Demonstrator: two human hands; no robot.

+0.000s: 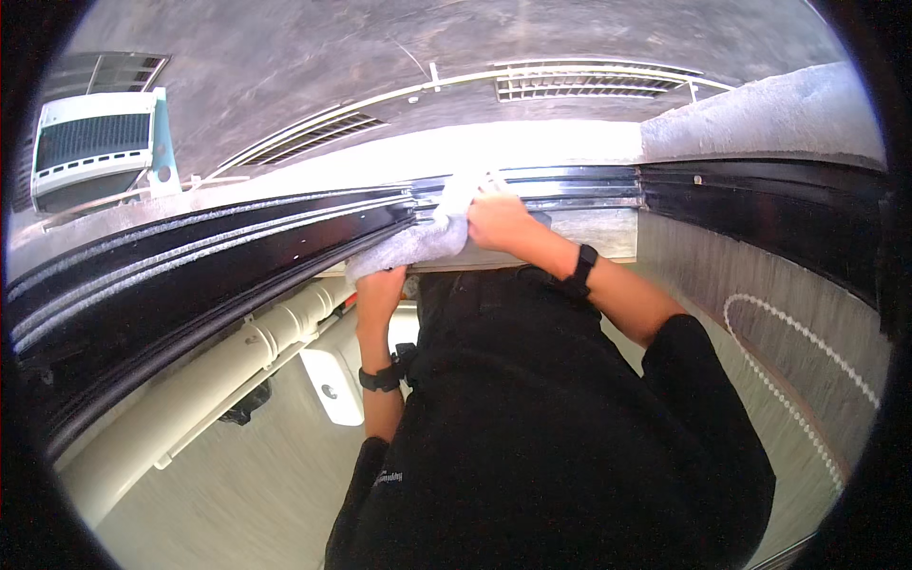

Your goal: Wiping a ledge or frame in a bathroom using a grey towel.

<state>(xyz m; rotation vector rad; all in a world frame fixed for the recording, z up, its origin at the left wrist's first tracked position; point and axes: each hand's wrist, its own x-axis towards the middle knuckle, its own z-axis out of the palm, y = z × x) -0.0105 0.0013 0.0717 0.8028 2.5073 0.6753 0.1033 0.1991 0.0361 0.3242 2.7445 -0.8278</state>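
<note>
A pale towelling cloth (420, 246) stretches between my two hands over the dark metal window track (570, 187). My right hand (499, 217) grips its upper part at the track, its fingertips partly lost in glare. Lower and to the left, my left hand (381, 288) holds the cloth's lower end, with the fingers mostly covered by it. Beside that hand runs the black window frame (214, 263), edged with pale fuzzy strips. Both wrists wear black bands.
An outdoor air-conditioner unit (96, 146) is outside at upper left, with grates (584, 87) farther right. Below the frame runs a cream pipe (206, 377), near a white fixture (331, 381). A beaded chain (784, 399) hangs at the right wall.
</note>
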